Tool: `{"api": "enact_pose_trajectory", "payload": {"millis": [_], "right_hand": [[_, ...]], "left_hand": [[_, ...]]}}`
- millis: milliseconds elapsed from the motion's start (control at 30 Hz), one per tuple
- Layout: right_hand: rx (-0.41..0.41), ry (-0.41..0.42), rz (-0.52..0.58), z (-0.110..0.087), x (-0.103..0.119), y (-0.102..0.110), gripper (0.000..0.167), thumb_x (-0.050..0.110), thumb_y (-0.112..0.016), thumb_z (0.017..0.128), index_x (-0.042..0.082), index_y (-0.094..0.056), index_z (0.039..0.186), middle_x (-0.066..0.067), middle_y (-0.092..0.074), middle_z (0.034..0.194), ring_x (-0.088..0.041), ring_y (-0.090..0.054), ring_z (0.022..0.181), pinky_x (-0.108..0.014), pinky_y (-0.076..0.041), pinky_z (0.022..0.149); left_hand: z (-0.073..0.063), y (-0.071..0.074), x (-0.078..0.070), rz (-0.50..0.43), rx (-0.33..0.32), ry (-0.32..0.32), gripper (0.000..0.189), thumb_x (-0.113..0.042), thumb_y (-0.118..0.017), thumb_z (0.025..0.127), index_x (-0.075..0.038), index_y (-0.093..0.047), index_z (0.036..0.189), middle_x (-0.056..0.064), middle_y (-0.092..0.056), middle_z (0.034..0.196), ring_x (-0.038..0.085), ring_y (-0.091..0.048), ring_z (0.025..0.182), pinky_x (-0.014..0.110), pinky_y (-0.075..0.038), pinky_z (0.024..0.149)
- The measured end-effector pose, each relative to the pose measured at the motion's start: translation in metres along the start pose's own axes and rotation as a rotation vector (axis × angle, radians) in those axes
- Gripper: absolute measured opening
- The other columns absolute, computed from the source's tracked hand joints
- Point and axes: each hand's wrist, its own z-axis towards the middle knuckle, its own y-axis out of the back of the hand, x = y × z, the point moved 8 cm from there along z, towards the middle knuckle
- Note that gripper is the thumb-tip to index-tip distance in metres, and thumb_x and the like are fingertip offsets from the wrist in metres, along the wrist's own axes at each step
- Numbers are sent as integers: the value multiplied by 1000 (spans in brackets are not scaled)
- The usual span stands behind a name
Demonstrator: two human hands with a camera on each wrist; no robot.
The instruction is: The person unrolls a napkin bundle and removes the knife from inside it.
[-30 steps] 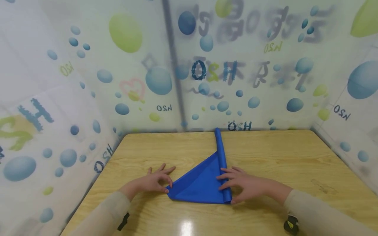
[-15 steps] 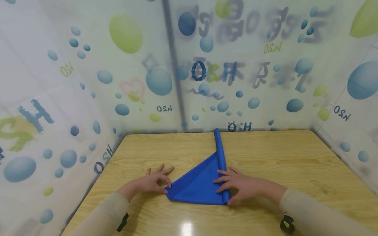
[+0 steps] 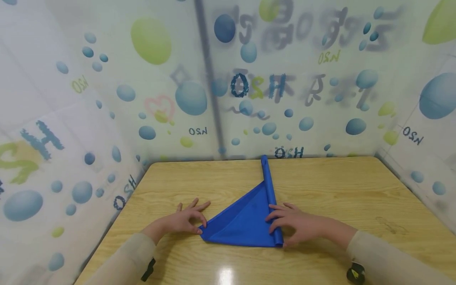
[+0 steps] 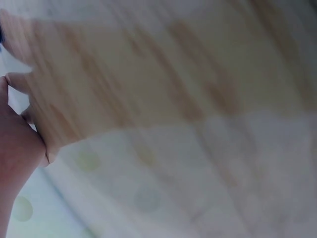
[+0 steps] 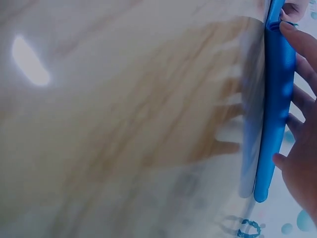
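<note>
A blue cloth (image 3: 244, 223) lies on the wooden table, spread in a triangle. Its right edge is wound into a long roll (image 3: 269, 190) that reaches towards the back of the table. My left hand (image 3: 187, 217) pinches the cloth's left corner between thumb and index finger, the other fingers spread. Bent over the near part of the roll are the fingers of my right hand (image 3: 299, 223), with the thumb at its near end. In the right wrist view, thumb and fingers touch the blue roll (image 5: 278, 99). The left wrist view shows part of the left hand (image 4: 17, 153) and hardly any cloth.
The light wood table (image 3: 338, 186) runs back to a pale wall (image 3: 313, 99) printed with blue and green bubbles and letters. Similar walls stand on both sides. Dark straps (image 3: 355, 273) sit at both wrists.
The right hand and the roll shifted slightly left, then moved back to the right, drawing the cloth a little wider. The left hand has stayed almost still at the corner.
</note>
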Motion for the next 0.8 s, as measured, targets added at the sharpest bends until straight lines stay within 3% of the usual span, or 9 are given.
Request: {"api": "enact_pose_trajectory", "payload": {"millis": [367, 633, 800], "right_hand": [[-101, 39, -7, -15, 2, 12, 29, 34, -75, 85, 33, -66, 114, 0, -53, 136, -45, -27, 139, -69, -18, 104], [-107, 24, 14, -16, -1, 13, 33, 33, -77, 83, 33, -66, 114, 1, -51, 136, -43, -25, 140, -69, -16, 105], [-118, 12, 17, -14, -2, 14, 27, 40, -73, 86, 32, -66, 110, 2, -52, 131, -43, -25, 140, -68, -21, 104]], "left_hand": [[-3, 1, -3, -15, -3, -9, 8, -32, -74, 86, -32, -67, 91, 11, -16, 161, 46, 15, 143, 75, 20, 94], [-2, 0, -1, -17, -3, 0, 9, -33, -74, 86, -34, -66, 91, 8, -16, 162, 44, 14, 143, 74, 21, 95], [-2, 1, -3, -18, -5, -7, 8, -32, -74, 87, -33, -67, 91, 10, -16, 161, 45, 15, 143, 74, 21, 95]]}}
